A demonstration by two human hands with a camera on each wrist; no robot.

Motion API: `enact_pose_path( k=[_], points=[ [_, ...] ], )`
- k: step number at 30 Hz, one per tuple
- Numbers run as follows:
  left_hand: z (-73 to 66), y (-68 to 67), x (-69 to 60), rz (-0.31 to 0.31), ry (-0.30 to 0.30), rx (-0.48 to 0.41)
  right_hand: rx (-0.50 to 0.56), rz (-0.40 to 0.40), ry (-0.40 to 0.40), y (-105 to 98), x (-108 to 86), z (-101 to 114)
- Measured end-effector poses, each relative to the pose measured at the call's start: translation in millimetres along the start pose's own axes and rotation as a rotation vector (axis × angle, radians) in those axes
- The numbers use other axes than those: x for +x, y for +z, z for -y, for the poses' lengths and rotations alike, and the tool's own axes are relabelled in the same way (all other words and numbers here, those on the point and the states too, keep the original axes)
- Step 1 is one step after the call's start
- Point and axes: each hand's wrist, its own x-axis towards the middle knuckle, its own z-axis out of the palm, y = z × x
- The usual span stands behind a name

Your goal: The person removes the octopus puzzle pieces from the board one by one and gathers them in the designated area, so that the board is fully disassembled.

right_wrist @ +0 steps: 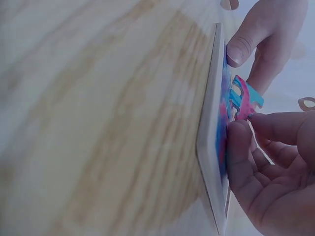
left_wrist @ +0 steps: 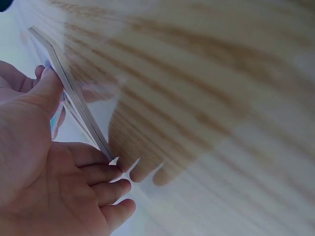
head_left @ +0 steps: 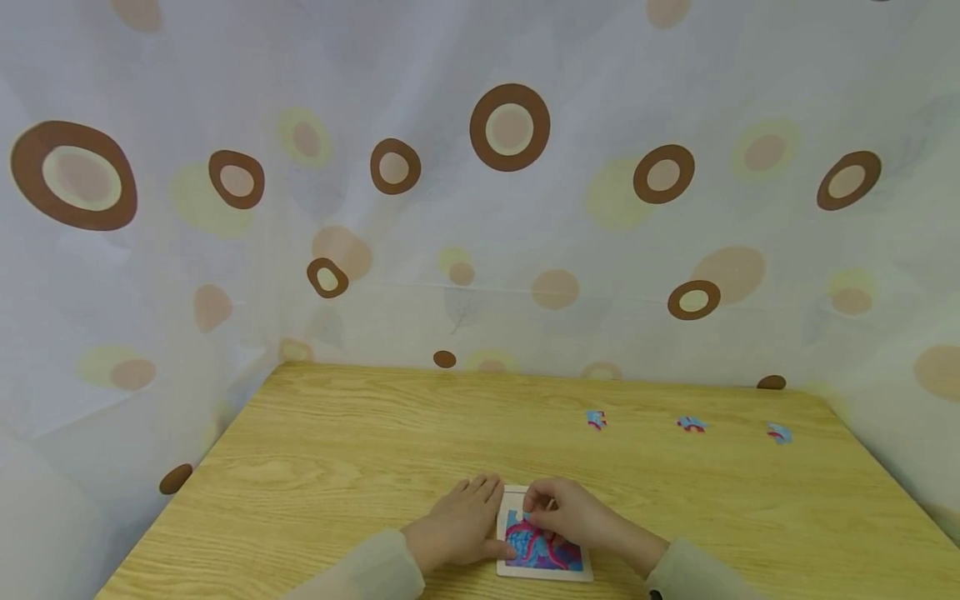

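Note:
A jigsaw puzzle in a pale frame tray lies flat on the table; its picture is blue, pink and purple. My left hand rests at the tray's left side with straight fingers, its thumb on the picture's lower left edge. In the left wrist view the fingers of the left hand lie against the tray's edge. Over the picture, my right hand pinches a blue and pink puzzle piece between thumb and index finger. The right wrist view has this piece tilted up from the picture, with part of it behind the fingertips.
Three loose pieces lie in a row at the table's back right: a left piece, a middle piece and a right piece. The wooden table meets a dotted curtain behind and at the sides.

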Motion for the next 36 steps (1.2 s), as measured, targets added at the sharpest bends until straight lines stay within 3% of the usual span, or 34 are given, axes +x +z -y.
enact_pose_path(
  k=[8, 13, 18, 23, 28, 36],
  points=[
    [-0.1, 0.0, 0.4, 0.002, -0.005, -0.023, 0.139, 0.008, 0.042, -10.2, -2.9, -4.7],
    [-0.3, 0.1, 0.5, 0.004, -0.001, -0.023, 0.173, -0.048, 0.039, -33.2, -10.3, -14.2],
    [0.1, 0.0, 0.7, 0.008, -0.003, -0.030, 0.095, -0.111, 0.038, -62.9, -20.9, -24.8],
    [0.1, 0.0, 0.6, 0.003, -0.005, -0.022, -0.025, -0.125, 0.058, -83.7, -31.9, -39.2],
    [-0.3, -1.0, 0.0, 0.007, -0.003, -0.024, -0.104, -0.096, 0.042, -93.8, -40.4, -53.4],
    [-1.2, -2.4, -0.9, 0.006, 0.001, -0.010, -0.114, -0.122, 0.068, -98.9, -43.7, -58.4]
  ],
)
